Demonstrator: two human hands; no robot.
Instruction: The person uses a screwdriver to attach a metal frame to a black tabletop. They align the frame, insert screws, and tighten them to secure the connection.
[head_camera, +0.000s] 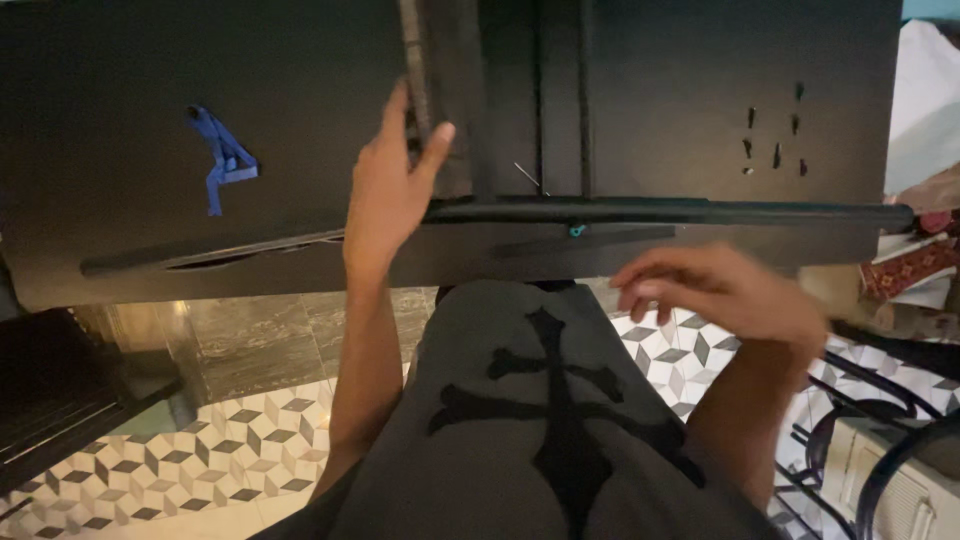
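Left hand (385, 195) raised in the upper middle of the frame, fingers (397, 105) stretched up along one side of a narrow dark upright bar (415, 70), thumb pressed against the other side, so a loose pinch around the bar rather than a tight fist. Bar running from the top edge of the frame down onto the black table (150, 90), which fills the whole upper half. Right hand (725, 290) at middle right of the frame, blurred, palm down, fingers (640, 285) slightly curled and spread, holding nothing, hovering just below the table's near edge and apart from it. Just above that hand, a long dark rod (700, 212) lying level along the table's front edge, with a small teal clip (577, 230) beneath it near the centre. A thin pale pin (530, 178) resting on the table just right of the upright bar. Small black screws (775, 135) scattered at upper right of the tabletop. A strip of blue tape (222, 160) crumpled at upper left of the tabletop. Below the hands, a grey shirt with a black cross print (555, 400) filling the lower centre. Patterned cube-design floor tiles (200, 450) at lower left and behind the right forearm. Dark curved metal chair frame (880, 420) at lower right.
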